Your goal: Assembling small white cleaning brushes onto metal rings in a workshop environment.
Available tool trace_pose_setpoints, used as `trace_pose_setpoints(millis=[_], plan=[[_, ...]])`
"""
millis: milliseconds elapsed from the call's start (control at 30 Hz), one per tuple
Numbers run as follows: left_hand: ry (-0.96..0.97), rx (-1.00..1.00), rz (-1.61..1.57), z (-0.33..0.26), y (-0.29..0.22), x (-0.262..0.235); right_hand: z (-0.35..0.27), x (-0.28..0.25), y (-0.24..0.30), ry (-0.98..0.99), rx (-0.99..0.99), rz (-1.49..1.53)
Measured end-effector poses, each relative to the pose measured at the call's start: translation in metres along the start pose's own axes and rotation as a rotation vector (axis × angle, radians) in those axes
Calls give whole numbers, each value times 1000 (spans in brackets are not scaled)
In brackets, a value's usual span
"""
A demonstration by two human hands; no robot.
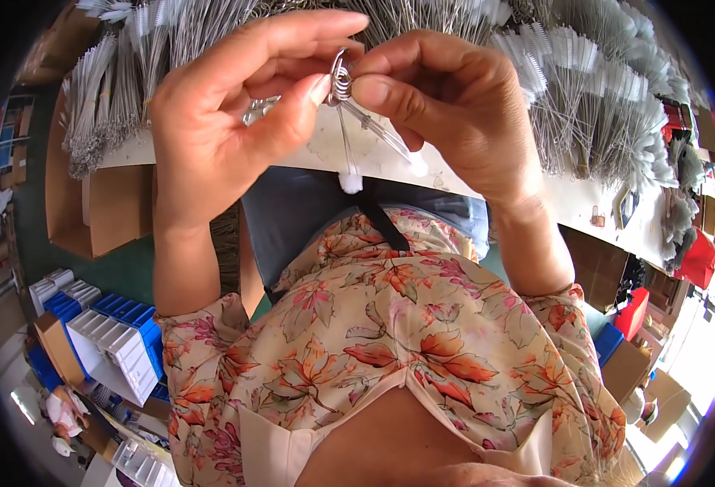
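Left hand [235, 122] and right hand [459, 118] pinch a metal ring [340, 84] with wire loops, over a white table [313, 152].
Thumbs and fingers close on it; thin white-tipped brushes [351, 182] hang below, and bundled brushes [572, 105] lie beyond.

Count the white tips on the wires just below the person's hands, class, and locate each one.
2: one white tip on the left, lower in the picture; another to its right, below the right hand. Overlapping ones may be hidden.
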State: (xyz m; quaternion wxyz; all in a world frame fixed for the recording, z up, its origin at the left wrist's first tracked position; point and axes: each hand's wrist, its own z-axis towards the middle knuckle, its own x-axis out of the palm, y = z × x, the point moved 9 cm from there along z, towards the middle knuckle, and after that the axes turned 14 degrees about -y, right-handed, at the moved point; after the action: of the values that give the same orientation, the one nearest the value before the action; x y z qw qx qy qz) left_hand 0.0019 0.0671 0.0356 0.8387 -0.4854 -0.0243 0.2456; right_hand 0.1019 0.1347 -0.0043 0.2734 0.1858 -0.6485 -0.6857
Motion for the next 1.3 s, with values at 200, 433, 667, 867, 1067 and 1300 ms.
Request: trace_pose_setpoints(millis=[200,433,667,867,1067,1300], plan=[[41,111,269,-3,10,1,2,0,-17,6,100,31],[-117,-658,-585,-28,56,1,4,2,-21,9,112,37],[-71,-570,-223,-32,45,-15,-3,20,-17,94,133,50],[24,-462,54,-37,36,-20,-6,27,-36,98,151,73],[-248,-330,-246,-48,43,-52,-14,58,-28,87,59,168],[-465,-449,-507,-71,54,-85,-11,91,-60,45,-109,10]])
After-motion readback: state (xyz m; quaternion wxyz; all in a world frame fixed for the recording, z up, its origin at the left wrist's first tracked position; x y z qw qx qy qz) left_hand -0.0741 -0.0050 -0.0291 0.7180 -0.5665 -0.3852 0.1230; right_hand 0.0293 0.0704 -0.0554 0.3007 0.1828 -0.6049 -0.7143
